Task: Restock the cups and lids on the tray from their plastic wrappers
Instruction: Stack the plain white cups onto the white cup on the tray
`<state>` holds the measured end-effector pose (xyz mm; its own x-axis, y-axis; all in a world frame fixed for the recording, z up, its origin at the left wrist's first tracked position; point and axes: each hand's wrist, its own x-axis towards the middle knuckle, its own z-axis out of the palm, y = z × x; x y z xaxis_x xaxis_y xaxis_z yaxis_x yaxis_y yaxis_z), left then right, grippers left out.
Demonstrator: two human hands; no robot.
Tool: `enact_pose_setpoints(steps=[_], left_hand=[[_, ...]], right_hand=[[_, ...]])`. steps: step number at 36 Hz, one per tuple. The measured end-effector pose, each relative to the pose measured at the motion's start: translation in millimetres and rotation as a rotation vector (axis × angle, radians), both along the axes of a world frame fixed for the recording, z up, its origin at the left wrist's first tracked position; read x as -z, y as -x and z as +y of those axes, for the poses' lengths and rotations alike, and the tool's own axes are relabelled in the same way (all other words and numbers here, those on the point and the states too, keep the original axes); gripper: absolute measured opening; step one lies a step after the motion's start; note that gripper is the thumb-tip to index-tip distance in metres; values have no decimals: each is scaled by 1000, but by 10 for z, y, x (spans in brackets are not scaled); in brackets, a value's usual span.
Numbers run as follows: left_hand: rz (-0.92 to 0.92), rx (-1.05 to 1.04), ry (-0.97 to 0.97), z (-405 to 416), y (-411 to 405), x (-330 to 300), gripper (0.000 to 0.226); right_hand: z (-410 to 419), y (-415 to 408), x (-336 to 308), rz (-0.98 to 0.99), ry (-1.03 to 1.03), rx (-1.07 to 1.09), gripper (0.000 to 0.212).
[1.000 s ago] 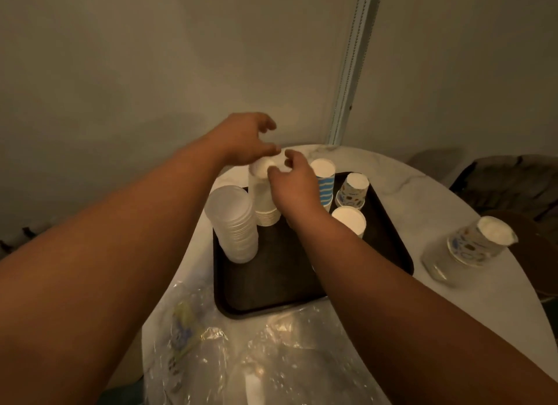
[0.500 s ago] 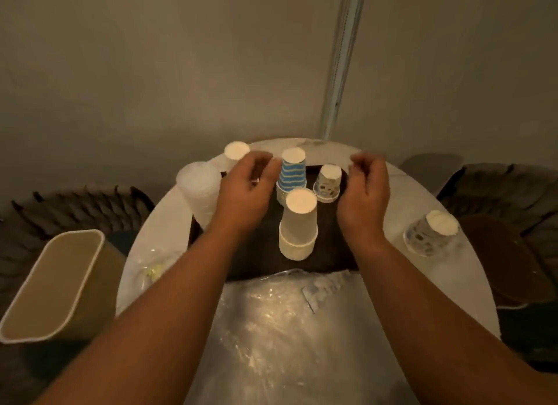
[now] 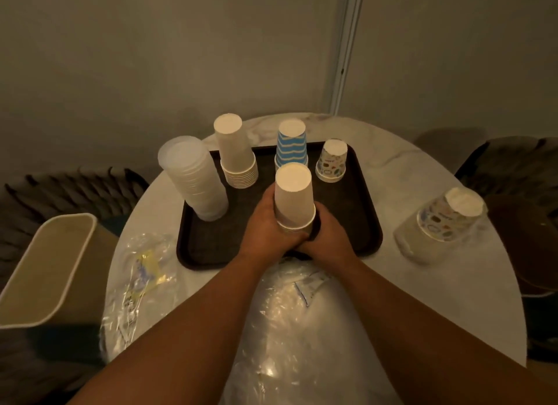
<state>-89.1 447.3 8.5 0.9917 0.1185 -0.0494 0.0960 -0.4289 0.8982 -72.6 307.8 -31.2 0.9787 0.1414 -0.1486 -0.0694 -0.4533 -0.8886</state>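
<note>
Both hands [image 3: 297,234] apparently grip cup stack [image 3: 294,200] near tray [image 3: 367,223] front edge

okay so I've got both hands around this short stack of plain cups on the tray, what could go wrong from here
1. The lid stack leans at the tray's left edge; a bump might topple it.
2. The left hand and right hand grip the plain cups only at the base, so the stack may tip.
3. The loose wrapper under your forearms could snag and drag.
</note>
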Motion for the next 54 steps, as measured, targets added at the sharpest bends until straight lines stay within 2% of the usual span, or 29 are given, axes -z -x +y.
enact_pose_setpoints(steps=[9,23,31,34,44,54], left_hand=[[-35,-35,-50,-41,-74,90,92],[-59,-65,-97,-79,-54,91,91],[-26,-43,-88,-73,-60,95,97],[-24,-16,-112,-63,-81,72,103],[-70,-37,-113,-65,-128,-7,96],[-106,-84,-31,-39,-131,-220,94]], right_hand=[[95,-98,146,-107,98,73,75],[74,-107,220,-106,165,32,83],[65,-122,254,-92,186,26,78],[69,-128,250,-85,189,31,82],[66,-133,218,-63,170,33,97],[81,-108,126,-59,194,26,89]])
